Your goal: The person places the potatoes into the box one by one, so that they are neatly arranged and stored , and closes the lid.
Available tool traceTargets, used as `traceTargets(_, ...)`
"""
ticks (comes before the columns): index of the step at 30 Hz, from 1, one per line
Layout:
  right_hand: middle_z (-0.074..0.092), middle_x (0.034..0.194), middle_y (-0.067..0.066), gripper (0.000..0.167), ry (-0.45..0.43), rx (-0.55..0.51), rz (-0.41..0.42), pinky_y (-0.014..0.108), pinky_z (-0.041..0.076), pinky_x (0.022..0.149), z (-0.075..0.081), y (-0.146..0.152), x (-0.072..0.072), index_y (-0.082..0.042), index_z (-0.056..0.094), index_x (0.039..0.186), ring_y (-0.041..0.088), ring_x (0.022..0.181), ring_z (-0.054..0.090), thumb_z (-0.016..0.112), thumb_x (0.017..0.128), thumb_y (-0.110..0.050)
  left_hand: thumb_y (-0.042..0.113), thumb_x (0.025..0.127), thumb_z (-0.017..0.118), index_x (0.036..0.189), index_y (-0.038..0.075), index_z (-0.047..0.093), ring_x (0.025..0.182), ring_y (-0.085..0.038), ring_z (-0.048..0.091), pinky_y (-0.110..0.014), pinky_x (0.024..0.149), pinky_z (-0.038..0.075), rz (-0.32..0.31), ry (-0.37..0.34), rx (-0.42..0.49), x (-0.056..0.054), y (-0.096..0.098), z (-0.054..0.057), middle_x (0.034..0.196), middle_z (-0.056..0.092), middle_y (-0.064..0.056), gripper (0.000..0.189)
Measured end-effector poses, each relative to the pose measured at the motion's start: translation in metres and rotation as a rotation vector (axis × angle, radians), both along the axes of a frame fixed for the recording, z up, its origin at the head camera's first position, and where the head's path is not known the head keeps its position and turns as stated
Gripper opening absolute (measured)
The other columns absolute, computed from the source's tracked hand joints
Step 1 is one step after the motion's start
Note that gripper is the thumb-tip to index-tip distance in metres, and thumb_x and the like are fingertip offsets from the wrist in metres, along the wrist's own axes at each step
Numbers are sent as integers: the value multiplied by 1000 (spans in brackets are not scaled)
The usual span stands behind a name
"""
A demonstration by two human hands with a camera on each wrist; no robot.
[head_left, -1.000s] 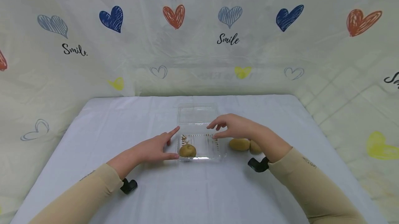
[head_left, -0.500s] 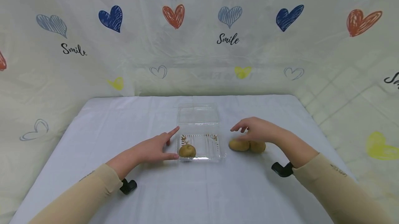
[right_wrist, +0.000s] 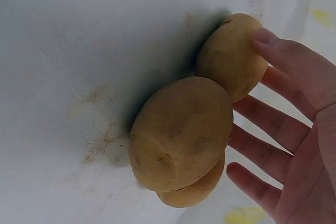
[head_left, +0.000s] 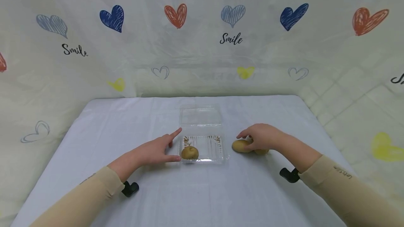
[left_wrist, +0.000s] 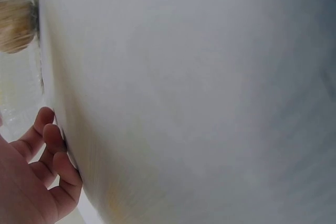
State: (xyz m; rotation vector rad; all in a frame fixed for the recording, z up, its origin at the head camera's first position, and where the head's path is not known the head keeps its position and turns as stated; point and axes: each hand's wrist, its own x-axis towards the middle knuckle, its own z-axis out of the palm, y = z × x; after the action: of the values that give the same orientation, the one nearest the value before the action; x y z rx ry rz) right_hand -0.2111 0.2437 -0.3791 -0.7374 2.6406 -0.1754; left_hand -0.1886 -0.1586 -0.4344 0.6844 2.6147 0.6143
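In the head view, my left hand (head_left: 154,151) lies at the left side of a clear plastic clamshell box (head_left: 206,159), thumb and index finger spread to its edge. One potato (head_left: 190,153) sits in the box's front left corner. To the right of the box, my right hand (head_left: 263,136) grips a potato (head_left: 240,146), thumb on the near side and fingers on the far side. The right wrist view shows the thumb on this potato (right_wrist: 228,59), a larger potato (right_wrist: 181,135) closer to the camera, and another potato (right_wrist: 197,190) partly hidden behind that one.
The box's lid (head_left: 201,116) is folded back, away from me. A white cloth (head_left: 202,192) covers the table. Behind it hangs a pale sheet (head_left: 202,51) printed with hearts. Specks of dirt (right_wrist: 102,142) mark the cloth beside the potatoes.
From above the box, my right hand has moved right and down to the potatoes, and its thumb and fingers now take hold of the left one. My left hand has stayed put.
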Motion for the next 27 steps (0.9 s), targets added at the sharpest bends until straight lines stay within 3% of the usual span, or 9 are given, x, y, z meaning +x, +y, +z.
traceTargets(6,68,103,-8,40,32,34,57,40,48,86,-4,-1,-1,-27,72,121,16,95,62,79,83,-37,70,79,67,161,31,9,88,-13,50,-35,82,42,-6,3,-5,-1,0,-1,107,51,3,108)
traceTargets(16,66,92,-12,39,24,11,76,33,48,77,-8,-2,-4,-23,73,119,6,79,56,81,82,-34,71,79,67,161,32,9,90,-11,50,-36,84,42,-2,4,-7,-1,-1,-4,108,51,4,108)
traceTargets(27,68,106,-11,43,-4,-43,22,39,49,86,10,-1,-9,-24,71,125,12,94,60,79,84,-32,67,81,69,161,32,9,88,-12,49,-36,82,42,3,-8,-15,0,1,0,107,51,3,106)
